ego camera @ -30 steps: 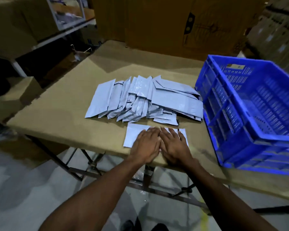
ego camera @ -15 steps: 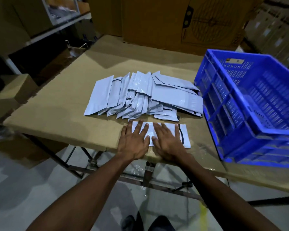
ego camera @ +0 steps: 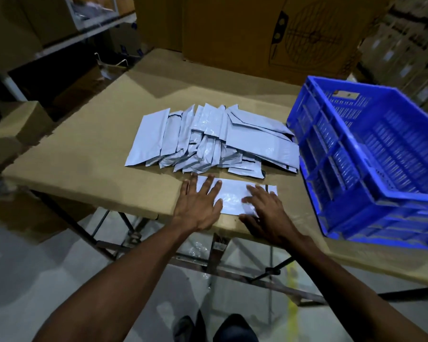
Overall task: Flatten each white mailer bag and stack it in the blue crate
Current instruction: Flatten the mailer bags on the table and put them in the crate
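Observation:
One white mailer bag (ego camera: 232, 196) lies flat near the front edge of the cardboard-covered table (ego camera: 89, 154). My left hand (ego camera: 198, 206) presses on its left end with fingers spread. My right hand (ego camera: 267, 213) lies flat on its right part, fingers straight. Behind it sits a loose pile of white mailer bags (ego camera: 208, 141), several overlapping. The blue crate (ego camera: 371, 169) stands on the table's right side, tilted toward me; the part of its inside that I see holds nothing.
Large cardboard boxes (ego camera: 269, 33) stand behind the table. A metal shelf (ego camera: 67, 33) with boxes is at the back left, and a small carton (ego camera: 17, 124) sits left of the table. The table's folding legs (ego camera: 215, 250) and the floor show below.
My hands have slid apart along the mailer, left hand to the left end and right hand to the right. More of the bag's middle now shows between them.

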A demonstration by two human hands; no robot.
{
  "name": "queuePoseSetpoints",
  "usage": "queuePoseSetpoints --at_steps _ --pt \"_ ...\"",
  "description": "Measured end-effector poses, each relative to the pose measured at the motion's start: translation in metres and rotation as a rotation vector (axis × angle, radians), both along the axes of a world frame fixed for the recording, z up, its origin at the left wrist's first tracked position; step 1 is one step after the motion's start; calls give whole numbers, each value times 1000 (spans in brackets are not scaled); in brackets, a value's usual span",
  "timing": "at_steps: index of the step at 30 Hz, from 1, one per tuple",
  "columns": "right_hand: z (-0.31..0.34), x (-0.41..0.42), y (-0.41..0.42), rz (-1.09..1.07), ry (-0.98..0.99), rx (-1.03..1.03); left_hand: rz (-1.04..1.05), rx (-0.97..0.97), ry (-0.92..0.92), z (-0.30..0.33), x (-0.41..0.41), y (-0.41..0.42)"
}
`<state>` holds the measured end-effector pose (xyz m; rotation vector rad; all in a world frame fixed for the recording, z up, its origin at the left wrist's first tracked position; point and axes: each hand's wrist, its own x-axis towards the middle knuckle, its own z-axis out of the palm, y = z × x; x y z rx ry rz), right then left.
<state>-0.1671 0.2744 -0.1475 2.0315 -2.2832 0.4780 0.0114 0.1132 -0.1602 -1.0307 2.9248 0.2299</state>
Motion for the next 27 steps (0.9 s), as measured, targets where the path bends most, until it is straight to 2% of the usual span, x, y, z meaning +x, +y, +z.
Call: queuePoseSetpoints --at_steps 2,5,7,9,12,14,19,24,27 --pt "-3 2 -6 38 5 -75 -2 0 19 0 1 -1" --pt "-8 3 -13 58 118 -100 2 45 173 2 7 4" --pt "-8 -2 -15 104 181 -116 -69 42 247 2 14 3" --pt "-1 -8 -17 183 164 -151 -107 13 251 -1 17 -1" --pt "17 -4 -14 265 171 -197 -51 0 209 -2 13 -3" --pt "30 10 -7 232 233 -146 -26 -6 179 0 9 0" --pt "19 22 1 350 414 54 -48 57 238 6 11 0" --pt "45 8 -20 287 357 235 14 128 341 5 10 -2" --pt "79 -4 -22 186 300 205 124 171 466 6 3 1"
